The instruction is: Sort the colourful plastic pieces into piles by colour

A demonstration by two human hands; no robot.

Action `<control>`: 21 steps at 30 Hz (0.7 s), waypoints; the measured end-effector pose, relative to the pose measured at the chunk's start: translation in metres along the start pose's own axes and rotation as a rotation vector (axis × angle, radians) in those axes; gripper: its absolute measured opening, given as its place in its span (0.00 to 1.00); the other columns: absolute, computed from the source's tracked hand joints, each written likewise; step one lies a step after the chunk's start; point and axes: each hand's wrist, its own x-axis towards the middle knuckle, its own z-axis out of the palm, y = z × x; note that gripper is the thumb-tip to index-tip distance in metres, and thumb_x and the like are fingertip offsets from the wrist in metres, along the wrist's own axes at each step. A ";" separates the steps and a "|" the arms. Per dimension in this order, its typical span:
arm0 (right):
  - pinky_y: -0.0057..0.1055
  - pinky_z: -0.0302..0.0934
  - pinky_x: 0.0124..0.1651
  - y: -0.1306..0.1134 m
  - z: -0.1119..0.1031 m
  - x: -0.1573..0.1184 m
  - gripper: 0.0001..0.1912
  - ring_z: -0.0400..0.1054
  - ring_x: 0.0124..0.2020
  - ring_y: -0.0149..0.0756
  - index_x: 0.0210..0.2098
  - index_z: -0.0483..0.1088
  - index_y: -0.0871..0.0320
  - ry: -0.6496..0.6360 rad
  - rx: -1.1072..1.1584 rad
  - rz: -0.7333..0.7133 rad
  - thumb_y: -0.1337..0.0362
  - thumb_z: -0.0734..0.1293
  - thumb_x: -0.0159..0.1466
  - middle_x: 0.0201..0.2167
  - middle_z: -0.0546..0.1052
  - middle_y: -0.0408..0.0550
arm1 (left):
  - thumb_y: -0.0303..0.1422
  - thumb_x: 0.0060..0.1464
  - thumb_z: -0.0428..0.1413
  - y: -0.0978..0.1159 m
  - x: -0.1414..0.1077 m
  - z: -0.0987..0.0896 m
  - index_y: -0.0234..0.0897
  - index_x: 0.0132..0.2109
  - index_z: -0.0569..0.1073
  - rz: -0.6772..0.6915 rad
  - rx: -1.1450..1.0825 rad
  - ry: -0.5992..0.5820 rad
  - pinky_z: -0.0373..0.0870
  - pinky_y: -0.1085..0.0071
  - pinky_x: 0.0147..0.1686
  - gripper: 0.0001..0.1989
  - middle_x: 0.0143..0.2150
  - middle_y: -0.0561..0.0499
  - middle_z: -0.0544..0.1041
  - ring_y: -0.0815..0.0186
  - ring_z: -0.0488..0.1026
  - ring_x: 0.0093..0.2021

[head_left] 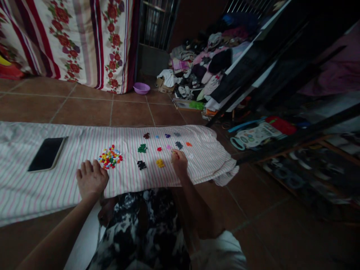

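Observation:
On a striped cloth [84, 138] lies a mixed pile of small coloured pieces [110, 156]. My left hand [91, 178] rests flat on the cloth just below it, holding nothing. Right of the pile are small single-colour groups: green [142, 148], black [141, 165], yellow [160, 163], red [159, 149], brown [146, 135], dark grey [179, 144], orange [188, 144] and others. My right hand [179, 161] is closed, fingertips pinched beside the pink pieces [168, 147]; whatever it holds is too small to make out.
A phone [47, 154] lies at the left on the cloth. Beyond the cloth are a purple bowl [141, 88] on the tiled floor, a floral curtain [84, 45] and heaped clothes [202, 67]. A dark rack [309, 150] stands at the right.

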 end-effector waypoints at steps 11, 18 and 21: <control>0.37 0.63 0.48 0.080 -0.041 0.001 0.17 0.69 0.39 0.40 0.36 0.75 0.59 0.020 -0.112 0.151 0.62 0.57 0.56 0.36 0.78 0.53 | 0.36 0.57 0.37 0.001 0.000 -0.004 0.25 0.59 0.63 0.021 0.052 -0.001 0.53 0.52 0.57 0.27 0.58 0.31 0.65 0.48 0.57 0.62; 0.36 0.63 0.47 0.084 -0.032 -0.005 0.18 0.69 0.40 0.38 0.37 0.75 0.58 0.007 -0.153 0.130 0.65 0.55 0.57 0.36 0.78 0.50 | 0.36 0.56 0.38 0.003 0.000 -0.007 0.27 0.58 0.64 0.016 0.053 -0.009 0.54 0.52 0.56 0.26 0.56 0.32 0.66 0.48 0.58 0.61; 0.36 0.63 0.48 0.084 -0.033 -0.006 0.17 0.70 0.41 0.38 0.37 0.74 0.58 0.005 -0.153 0.085 0.66 0.55 0.57 0.37 0.78 0.51 | 0.36 0.57 0.38 0.005 0.000 -0.011 0.27 0.57 0.64 0.007 0.045 -0.021 0.54 0.52 0.56 0.26 0.56 0.32 0.66 0.48 0.58 0.61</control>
